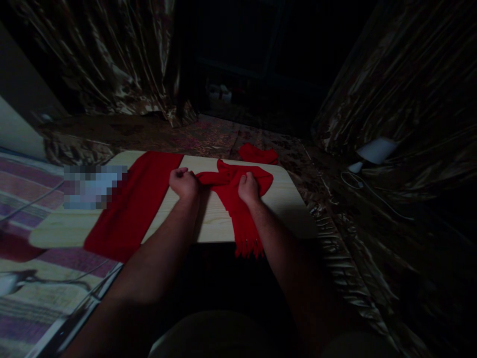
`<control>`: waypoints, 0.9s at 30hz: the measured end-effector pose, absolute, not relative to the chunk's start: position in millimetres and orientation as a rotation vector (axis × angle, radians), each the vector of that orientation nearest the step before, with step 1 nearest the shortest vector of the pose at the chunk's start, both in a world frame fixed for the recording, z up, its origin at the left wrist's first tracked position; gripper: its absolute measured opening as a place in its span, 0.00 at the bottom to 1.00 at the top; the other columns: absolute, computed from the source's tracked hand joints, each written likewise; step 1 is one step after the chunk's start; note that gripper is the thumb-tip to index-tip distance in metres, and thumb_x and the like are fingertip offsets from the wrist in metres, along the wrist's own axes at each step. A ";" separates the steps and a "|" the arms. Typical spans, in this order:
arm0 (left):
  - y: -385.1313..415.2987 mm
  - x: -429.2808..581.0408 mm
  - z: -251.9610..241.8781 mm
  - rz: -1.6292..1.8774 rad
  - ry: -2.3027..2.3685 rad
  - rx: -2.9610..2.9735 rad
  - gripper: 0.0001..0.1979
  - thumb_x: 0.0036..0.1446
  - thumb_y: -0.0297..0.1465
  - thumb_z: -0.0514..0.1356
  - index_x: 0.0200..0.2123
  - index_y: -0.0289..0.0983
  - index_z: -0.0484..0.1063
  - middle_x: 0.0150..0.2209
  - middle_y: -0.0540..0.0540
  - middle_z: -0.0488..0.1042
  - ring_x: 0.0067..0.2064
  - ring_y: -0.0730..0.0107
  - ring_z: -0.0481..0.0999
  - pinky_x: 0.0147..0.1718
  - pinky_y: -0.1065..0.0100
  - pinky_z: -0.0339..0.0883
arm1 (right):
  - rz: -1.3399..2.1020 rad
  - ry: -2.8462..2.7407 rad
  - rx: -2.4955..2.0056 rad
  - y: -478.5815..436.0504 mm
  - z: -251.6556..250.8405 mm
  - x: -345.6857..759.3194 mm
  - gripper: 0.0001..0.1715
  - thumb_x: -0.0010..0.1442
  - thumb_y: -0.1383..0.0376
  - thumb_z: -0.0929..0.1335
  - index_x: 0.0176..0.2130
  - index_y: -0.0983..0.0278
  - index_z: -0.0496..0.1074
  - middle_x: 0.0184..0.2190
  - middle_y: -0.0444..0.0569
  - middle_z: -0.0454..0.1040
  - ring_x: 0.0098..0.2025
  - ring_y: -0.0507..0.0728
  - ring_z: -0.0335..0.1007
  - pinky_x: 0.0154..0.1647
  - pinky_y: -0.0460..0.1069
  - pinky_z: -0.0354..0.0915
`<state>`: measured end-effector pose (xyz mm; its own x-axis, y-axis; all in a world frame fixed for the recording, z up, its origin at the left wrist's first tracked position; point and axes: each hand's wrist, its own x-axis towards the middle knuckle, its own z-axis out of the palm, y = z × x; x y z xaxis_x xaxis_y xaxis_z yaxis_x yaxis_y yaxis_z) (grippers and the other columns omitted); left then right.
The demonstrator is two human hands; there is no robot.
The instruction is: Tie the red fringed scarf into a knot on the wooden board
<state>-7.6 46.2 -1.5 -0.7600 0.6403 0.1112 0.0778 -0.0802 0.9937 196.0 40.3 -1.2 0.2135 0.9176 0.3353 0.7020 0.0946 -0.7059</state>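
Both my hands are closed on a red fringed scarf (244, 214) above a light wooden table (216, 219). My left hand (184, 184) is a fist round one end, and a narrow twisted stretch of the scarf runs from it to the right. My right hand (248, 188) grips the bunched, wider part. Below the right hand the fringe hangs over the table's near edge. To the left of my left hand, a wide flat band of red cloth (130, 209) lies across the table. Whether it joins the scarf I cannot tell.
More red cloth (258, 153) shows past the table's far edge. A small white lamp (376, 150) with a cord stands at the right. Patterned curtains (122, 59) hang behind. A striped bedspread (22, 199) and cables are at the left. A blurred-out patch covers the table's left end.
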 end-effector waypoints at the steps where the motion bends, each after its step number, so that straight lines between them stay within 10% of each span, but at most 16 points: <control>1: 44.1 -15.5 2.5 1.976 1.828 0.690 0.09 0.53 0.23 0.52 0.38 0.37 0.66 0.39 0.45 0.73 0.41 0.67 0.75 0.45 0.64 0.72 | 0.320 -1.549 -1.669 40.2 -1.4 195.9 0.11 0.70 0.63 0.59 0.43 0.62 0.68 0.38 0.56 0.78 0.45 0.62 0.74 0.49 0.51 0.64; 6: 20.8 -46.4 19.4 2.047 2.083 0.957 0.16 0.56 0.25 0.53 0.47 0.36 0.69 0.52 0.37 0.71 0.60 0.53 0.69 0.62 0.51 0.60 | 0.314 -1.576 -1.667 40.6 -1.5 195.2 0.12 0.70 0.62 0.59 0.44 0.62 0.68 0.38 0.55 0.78 0.45 0.61 0.74 0.49 0.51 0.64; 11: 3.2 -48.6 32.9 1.389 2.130 1.993 0.26 0.52 0.30 0.60 0.57 0.41 0.72 0.68 0.39 0.61 0.72 0.44 0.52 0.68 0.38 0.42 | 0.347 -1.594 -1.703 39.5 1.9 194.6 0.12 0.70 0.63 0.58 0.44 0.63 0.69 0.38 0.56 0.78 0.46 0.61 0.74 0.49 0.50 0.64; 18: 36.4 -73.5 33.7 0.051 1.680 2.471 0.33 0.54 0.46 0.62 0.63 0.49 0.70 0.64 0.43 0.70 0.63 0.44 0.69 0.61 0.51 0.59 | 0.386 -1.609 -1.698 41.0 1.9 196.9 0.14 0.70 0.62 0.58 0.46 0.62 0.70 0.44 0.57 0.79 0.51 0.60 0.73 0.53 0.50 0.63; 27: 72.9 -94.4 39.8 0.588 2.202 1.817 0.60 0.48 0.45 0.67 0.74 0.26 0.40 0.59 0.20 0.69 0.57 0.35 0.74 0.52 0.52 0.69 | 0.423 -1.632 -1.670 43.1 -0.1 198.3 0.15 0.69 0.61 0.57 0.42 0.61 0.70 0.43 0.56 0.78 0.49 0.61 0.73 0.52 0.52 0.64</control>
